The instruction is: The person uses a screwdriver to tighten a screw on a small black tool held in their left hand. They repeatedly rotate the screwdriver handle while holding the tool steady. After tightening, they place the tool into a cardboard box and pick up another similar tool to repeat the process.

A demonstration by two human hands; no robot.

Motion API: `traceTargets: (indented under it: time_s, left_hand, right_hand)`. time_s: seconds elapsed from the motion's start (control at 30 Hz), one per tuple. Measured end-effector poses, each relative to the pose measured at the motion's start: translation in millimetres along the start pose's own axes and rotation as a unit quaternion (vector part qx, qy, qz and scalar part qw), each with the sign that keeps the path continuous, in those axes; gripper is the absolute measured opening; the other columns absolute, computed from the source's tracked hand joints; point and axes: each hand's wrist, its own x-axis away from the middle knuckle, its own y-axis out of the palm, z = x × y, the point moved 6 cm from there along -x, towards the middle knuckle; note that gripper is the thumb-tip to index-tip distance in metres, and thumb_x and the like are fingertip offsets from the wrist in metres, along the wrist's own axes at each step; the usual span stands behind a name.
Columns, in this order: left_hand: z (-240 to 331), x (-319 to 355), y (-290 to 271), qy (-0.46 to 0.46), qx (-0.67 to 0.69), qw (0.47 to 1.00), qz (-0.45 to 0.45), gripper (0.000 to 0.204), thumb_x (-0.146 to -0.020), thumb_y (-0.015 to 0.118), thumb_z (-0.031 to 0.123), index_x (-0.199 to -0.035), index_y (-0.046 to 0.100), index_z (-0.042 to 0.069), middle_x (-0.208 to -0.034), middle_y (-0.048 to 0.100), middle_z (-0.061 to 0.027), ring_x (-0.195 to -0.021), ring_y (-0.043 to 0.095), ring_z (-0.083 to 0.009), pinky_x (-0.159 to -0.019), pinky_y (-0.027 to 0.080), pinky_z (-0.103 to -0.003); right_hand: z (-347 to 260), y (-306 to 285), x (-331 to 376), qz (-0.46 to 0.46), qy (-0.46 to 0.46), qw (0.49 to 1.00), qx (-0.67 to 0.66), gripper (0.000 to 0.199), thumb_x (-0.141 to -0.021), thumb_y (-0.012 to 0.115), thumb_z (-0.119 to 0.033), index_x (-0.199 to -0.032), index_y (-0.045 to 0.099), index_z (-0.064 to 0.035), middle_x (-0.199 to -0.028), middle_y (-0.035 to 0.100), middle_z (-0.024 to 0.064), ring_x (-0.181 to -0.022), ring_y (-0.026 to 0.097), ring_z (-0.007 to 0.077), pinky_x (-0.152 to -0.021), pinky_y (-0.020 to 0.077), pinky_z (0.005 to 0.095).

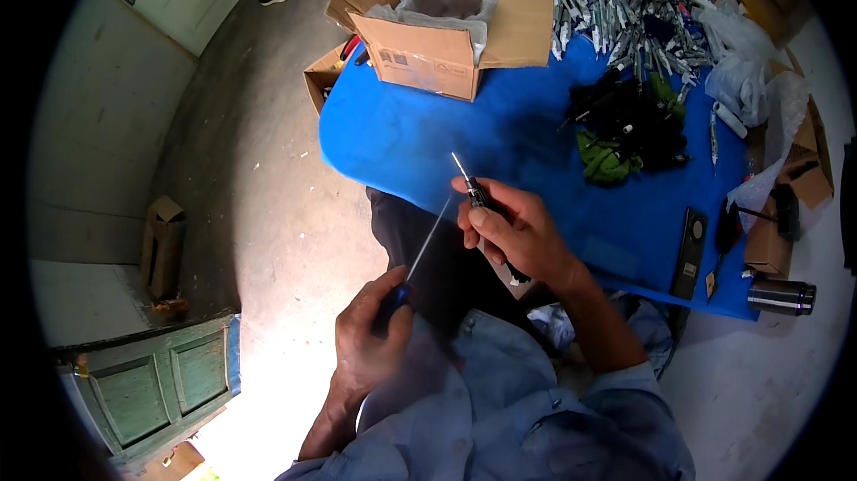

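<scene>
My left hand (370, 325) is closed round the dark blue handle of a screwdriver (428, 244), whose long thin metal shaft points up and to the right. Higher and to the right, my right hand (518, 227) grips a slim black pen-like piece (474, 191) between thumb and fingers. A thin silver rod with a pale tip sticks out of its upper end. The screwdriver's tip is close to the fingers of my right hand; I cannot tell whether they touch. Both hands are above my lap, by the near edge of the blue table (527, 137).
An open cardboard box (424, 62) lined with bubble wrap stands at the far side. A big heap of silvery pen-like pieces (625, 12) lies far right, with a black and green pile (625, 124) nearer. A metal flask (782, 297) lies beside a dark flat device (689, 253).
</scene>
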Motion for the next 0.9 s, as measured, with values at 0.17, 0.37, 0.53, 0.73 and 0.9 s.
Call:
traceTargets:
  time_s: [0.17, 0.37, 0.53, 0.73, 0.9]
  left_hand:
    - [8.1, -3.3, 6.5, 0.044, -0.053, 0.997, -0.016, 0.042, -0.087, 0.066, -0.006, -0.129, 0.066, -0.002, -0.109, 0.074, -0.0173, -0.1, 0.074, -0.0245, -0.09, 0.057, -0.034]
    - [19.5, -9.1, 15.0, 0.132, -0.111, 0.985, -0.006, 0.04, -0.085, 0.067, -0.01, -0.124, 0.067, -0.003, -0.104, 0.074, -0.0193, -0.092, 0.075, -0.0288, -0.082, 0.059, -0.034]
    - [19.1, -14.0, 20.0, 0.132, -0.124, 0.984, -0.01, 0.037, -0.086, 0.067, -0.01, -0.123, 0.068, -0.004, -0.103, 0.073, -0.02, -0.088, 0.075, -0.0297, -0.076, 0.058, -0.035]
    - [16.2, -17.7, 24.5, 0.076, -0.12, 0.99, -0.023, 0.037, -0.087, 0.068, -0.008, -0.123, 0.07, -0.004, -0.104, 0.075, -0.0178, -0.092, 0.075, -0.0232, -0.082, 0.058, -0.033]
    - [18.5, -20.6, 26.1, 0.07, -0.118, 0.99, -0.019, 0.035, -0.088, 0.068, -0.007, -0.122, 0.07, -0.004, -0.103, 0.074, -0.0185, -0.089, 0.074, -0.0237, -0.078, 0.057, -0.032]
  right_hand:
    - [-0.1, -6.7, 0.1, 0.022, -0.069, 0.996, 0.044, 0.038, -0.105, 0.055, -0.008, -0.141, 0.05, 0.0024, -0.099, 0.068, 0.0107, -0.079, 0.064, 0.0098, -0.051, 0.0444, 0.0213]
    - [7.0, -17.8, 0.0, 0.038, -0.101, 0.985, 0.132, 0.028, -0.103, 0.055, -0.009, -0.127, 0.057, 0.0052, -0.099, 0.07, 0.0116, -0.079, 0.069, 0.0148, -0.072, 0.0557, 0.0289]
    - [9.0, -25.8, -0.5, 0.074, -0.133, 0.966, 0.21, 0.024, -0.1, 0.052, -0.008, -0.118, 0.06, 0.0055, -0.089, 0.07, 0.0111, -0.072, 0.069, 0.0174, -0.067, 0.0556, 0.0314]
    - [12.7, -30.1, -2.7, 0.071, -0.115, 0.968, 0.211, 0.021, -0.1, 0.048, -0.008, -0.111, 0.06, 0.0045, -0.083, 0.068, 0.0107, -0.069, 0.068, 0.0176, -0.065, 0.0545, 0.0318]
    - [9.7, -26.0, -1.7, 0.055, -0.124, 0.964, 0.228, 0.018, -0.1, 0.049, -0.008, -0.108, 0.059, 0.0036, -0.08, 0.066, 0.0103, -0.067, 0.066, 0.0181, -0.063, 0.0529, 0.0326]
